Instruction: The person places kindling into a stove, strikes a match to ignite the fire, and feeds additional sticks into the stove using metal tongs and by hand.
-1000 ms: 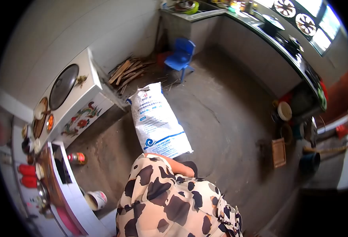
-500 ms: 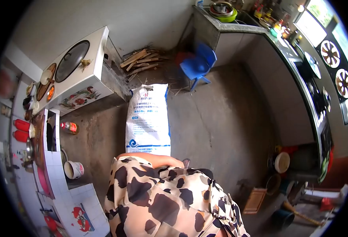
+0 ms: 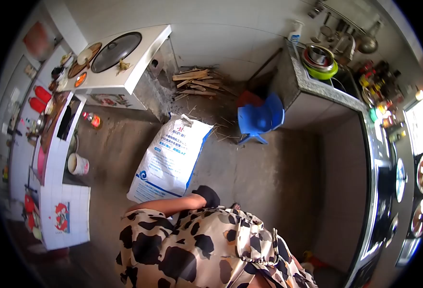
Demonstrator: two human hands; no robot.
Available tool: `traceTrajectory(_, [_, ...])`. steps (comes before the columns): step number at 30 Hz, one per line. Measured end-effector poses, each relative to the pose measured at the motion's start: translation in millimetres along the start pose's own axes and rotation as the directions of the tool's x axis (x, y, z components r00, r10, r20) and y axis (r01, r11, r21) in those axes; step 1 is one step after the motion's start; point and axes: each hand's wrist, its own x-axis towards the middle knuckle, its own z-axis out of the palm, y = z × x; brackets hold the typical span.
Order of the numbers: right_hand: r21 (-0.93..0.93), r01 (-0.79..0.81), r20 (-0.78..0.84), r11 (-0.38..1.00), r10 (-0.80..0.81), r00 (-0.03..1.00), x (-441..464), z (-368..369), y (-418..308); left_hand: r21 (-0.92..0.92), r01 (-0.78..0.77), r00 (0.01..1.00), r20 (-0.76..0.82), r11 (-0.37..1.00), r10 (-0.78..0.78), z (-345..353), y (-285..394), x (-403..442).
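A bent forearm crosses in front of my patterned clothing. At its end my left hand (image 3: pixel 198 201) lies against a dark rounded shape (image 3: pixel 207 195), possibly clothing over a knee. The fingers are hidden, so whether they grip anything is unclear. Just beyond the forearm is a large white sack (image 3: pixel 166 156) with blue and red print, its near edge close to the arm. My right hand does not show. Part of a foot (image 3: pixel 235 206) appears to the right of the dark shape.
Firewood (image 3: pixel 199 81) is piled beside the white stove (image 3: pixel 139 72). A blue plastic chair (image 3: pixel 261 117) stands ahead to the right, before the counter (image 3: pixel 312 96). On the left are a bottle (image 3: pixel 92 120) and a white bucket (image 3: pixel 78 164).
The view has turned, so the sack now appears slanted and the chair and counter lie farther right in view. My left hand has come nearer the dark shape, which now shows more.
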Motion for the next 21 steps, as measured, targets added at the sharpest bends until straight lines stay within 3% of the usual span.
traceTrajectory(1, [-0.040, -0.002, 0.035, 0.999, 0.003, 0.999, 6.0, -20.5, -12.8, 0.075, 0.000, 1.000, 0.031, 0.997, -0.002, -11.4, 1.0, -4.8])
traceTrajectory(2, [-0.080, -0.002, 0.080, 0.997, 0.009, 0.997, 12.7, -41.6, -25.4, -0.159, -0.067, 0.997, -0.045, 0.985, 0.061, -11.8, -14.4, -0.3])
traceTrajectory(3, [-0.121, -0.005, 0.118, 0.993, 0.019, 0.993, 20.8, -59.2, -38.8, -0.382, 0.141, 0.990, 0.080, 0.913, -0.120, -17.5, -16.0, 1.4])
traceTrajectory(5, [-0.191, -0.006, 0.199, 0.982, 0.044, 0.979, 40.4, -90.7, -70.2, -0.657, 0.080, 0.994, 0.001, 0.750, -0.105, -29.3, -21.9, -2.0])
traceTrajectory(8, [-0.271, -0.005, 0.300, 0.963, 0.089, 0.950, 75.3, -122.3, -119.0, -0.454, -0.148, 0.985, -0.151, 0.879, 0.088, -59.8, -41.5, 8.7])
traceTrajectory(11, [-0.352, 0.007, 0.390, 0.936, 0.140, 0.910, 121.7, -142.8, -183.5, -0.591, -0.040, 0.990, -0.134, 0.806, -0.049, -114.6, -58.2, 35.8])
traceTrajectory(12, [-0.378, 0.008, 0.414, 0.926, 0.161, 0.896, 139.2, -145.5, -209.0, -0.528, -0.130, 0.979, -0.205, 0.839, 0.023, -138.2, -68.9, 42.9])
traceTrajectory(16, [-0.473, 0.085, 0.523, 0.877, 0.201, 0.828, 225.2, -145.9, -320.1, -0.526, -0.126, 0.987, -0.154, 0.841, 0.052, -219.1, -118.9, 56.7])
traceTrajectory(19, [-0.517, 0.196, 0.573, 0.833, 0.167, 0.803, 288.9, -132.7, -403.1, -0.552, -0.240, 0.962, -0.245, 0.798, 0.120, -228.9, -168.3, 57.2])
traceTrajectory(20, [-0.527, 0.235, 0.579, 0.817, 0.142, 0.803, 312.0, -127.8, -425.1, -0.641, -0.208, 0.963, -0.266, 0.739, 0.041, -245.2, -170.0, 43.1])
traceTrajectory(21, [-0.557, 0.258, 0.560, 0.789, 0.128, 0.819, 336.0, -122.4, -444.5, -0.617, -0.228, 0.948, -0.316, 0.754, 0.028, -258.4, -174.2, 28.8])
